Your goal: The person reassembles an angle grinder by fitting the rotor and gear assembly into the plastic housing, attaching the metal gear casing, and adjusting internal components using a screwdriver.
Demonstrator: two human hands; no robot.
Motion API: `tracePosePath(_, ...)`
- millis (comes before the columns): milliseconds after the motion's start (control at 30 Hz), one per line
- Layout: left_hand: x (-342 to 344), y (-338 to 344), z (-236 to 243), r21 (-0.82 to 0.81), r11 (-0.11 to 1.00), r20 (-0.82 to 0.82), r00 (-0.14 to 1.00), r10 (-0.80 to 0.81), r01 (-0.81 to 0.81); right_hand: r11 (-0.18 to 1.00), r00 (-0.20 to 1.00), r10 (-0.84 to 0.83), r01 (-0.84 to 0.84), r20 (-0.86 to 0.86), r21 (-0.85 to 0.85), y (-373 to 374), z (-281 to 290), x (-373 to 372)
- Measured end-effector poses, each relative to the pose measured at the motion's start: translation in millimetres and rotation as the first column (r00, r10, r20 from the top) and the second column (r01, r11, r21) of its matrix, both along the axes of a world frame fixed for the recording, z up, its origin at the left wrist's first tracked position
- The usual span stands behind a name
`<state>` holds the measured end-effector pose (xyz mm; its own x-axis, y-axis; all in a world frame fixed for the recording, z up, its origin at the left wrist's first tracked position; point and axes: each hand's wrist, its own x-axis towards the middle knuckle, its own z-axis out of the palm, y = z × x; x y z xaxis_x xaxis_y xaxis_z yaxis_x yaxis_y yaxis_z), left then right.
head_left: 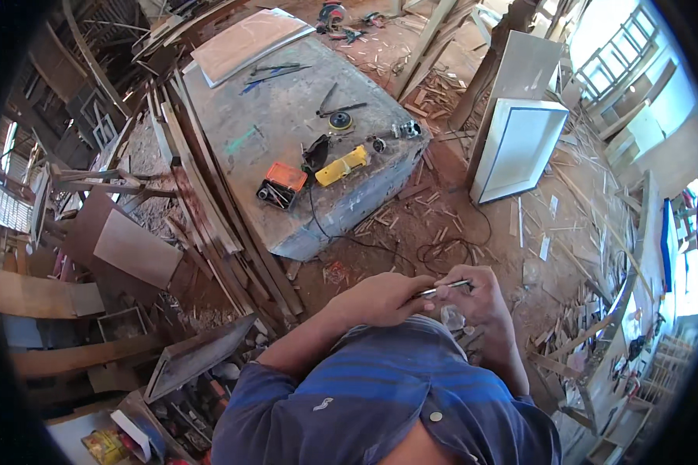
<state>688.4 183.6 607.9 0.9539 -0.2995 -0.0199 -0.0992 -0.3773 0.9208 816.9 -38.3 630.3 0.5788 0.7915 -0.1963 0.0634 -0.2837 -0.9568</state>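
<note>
In front of my waist, my left hand (384, 298) and my right hand (477, 291) come together around a slim, light-coloured rod-like object (446, 287), too small to identify. My right fingers pinch it; my left fingers are curled at its other end. Beyond them stands a worn concrete block table (248, 116). On it lie an open orange-and-black toolbox (285, 178), a yellow case or tool (341, 165), a black disc (340, 121), a power tool (402, 130), long thin tools (275, 71) and pale sheets (248, 43).
Long planks (198, 194) lean along the table's left side. A white framed panel (520, 151) stands at right. Wood offcuts (442, 225) and a dark cable (450, 246) litter the floor. A workbench (636, 256) runs along the right; boards (139, 256) are piled at left.
</note>
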Motion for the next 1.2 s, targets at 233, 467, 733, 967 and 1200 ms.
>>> tracePosePath(233,-0.6,3.3,2.3,-0.034,0.998,-0.013,0.998,0.060,-0.060,0.997,0.948,0.067,-0.074,0.311,0.009,19.9,-5.8,-2.7)
tracePosePath(467,3.2,17.8,-11.1,0.011,0.993,0.014,0.993,0.117,-0.117,0.988,0.982,-0.117,0.100,0.148,0.115,25.7,-7.3,-2.7)
tracePosePath(733,5.8,24.3,-17.4,-0.199,0.942,0.058,0.957,0.285,-0.269,0.976,0.978,-0.074,0.030,0.196,0.217,62.9,-15.5,-5.4)
tracePosePath(967,48.5,22.2,-58.2,-0.516,0.688,-0.128,0.840,0.528,-0.511,0.969,0.981,-0.093,0.128,-0.170,0.210,75.7,-60.9,3.5)
tracePosePath(1200,144.2,25.0,-91.2,-0.337,0.763,-0.068,0.823,0.564,-0.551,0.998,0.964,0.044,-0.029,-0.261,0.062,86.7,-108.6,90.5)
